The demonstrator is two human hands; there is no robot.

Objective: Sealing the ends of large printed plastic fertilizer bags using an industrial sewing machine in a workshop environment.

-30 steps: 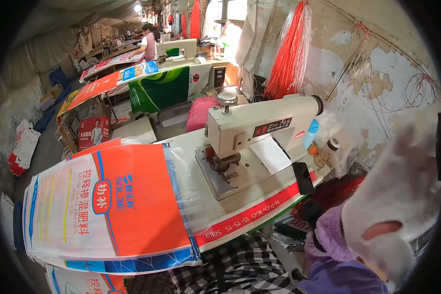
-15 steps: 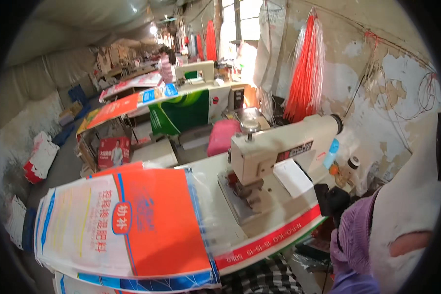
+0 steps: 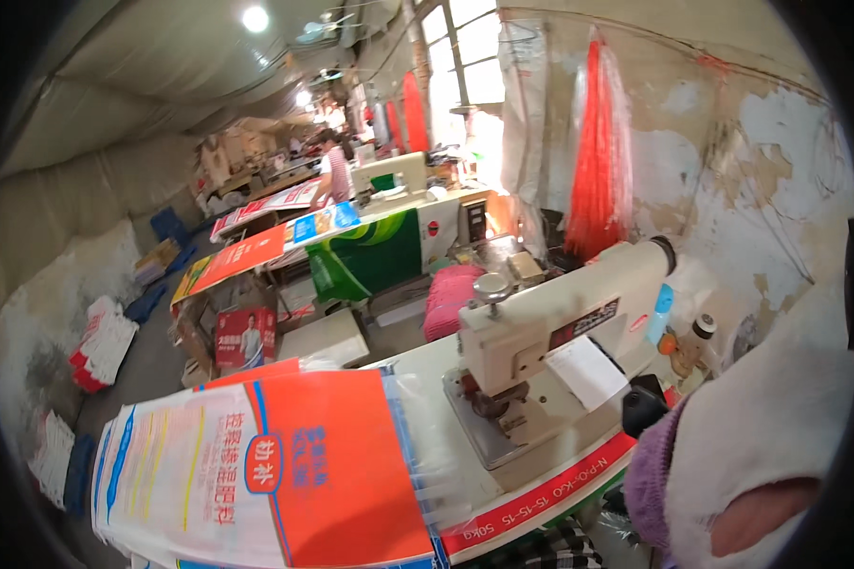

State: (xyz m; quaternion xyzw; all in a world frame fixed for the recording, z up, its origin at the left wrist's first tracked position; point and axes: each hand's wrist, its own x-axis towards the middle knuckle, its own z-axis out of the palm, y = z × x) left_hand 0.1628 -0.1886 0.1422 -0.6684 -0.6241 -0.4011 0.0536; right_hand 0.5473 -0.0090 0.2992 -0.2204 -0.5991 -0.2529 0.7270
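My right hand (image 3: 773, 417), in a white glove with a gap baring some skin, is raised close at the right edge. Its fingers are out of sight, so I cannot tell what they do. A purple ribbed cuff (image 3: 650, 474) and a small black device (image 3: 643, 406) show beside it. Nearest to it stands a cream sewing machine (image 3: 531, 337) on a table, with a white slip of paper (image 3: 586, 372) against its side. Left of the machine lies a stack of flat orange-and-white printed sacks (image 3: 351, 474). My left hand is not in view.
Behind the machine sit a pink cushion (image 3: 452, 302) and a second sewing table draped with a green sack (image 3: 375, 254). Red and white strands (image 3: 599, 171) hang on the peeling wall. Jars (image 3: 700, 332) stand behind the machine. Farther back is another person (image 3: 334, 173).
The view has tilted upward, so the table and sacks sit lower in it and more ceiling shows. My gloved right hand remains raised at the right edge, its cuff slightly farther left.
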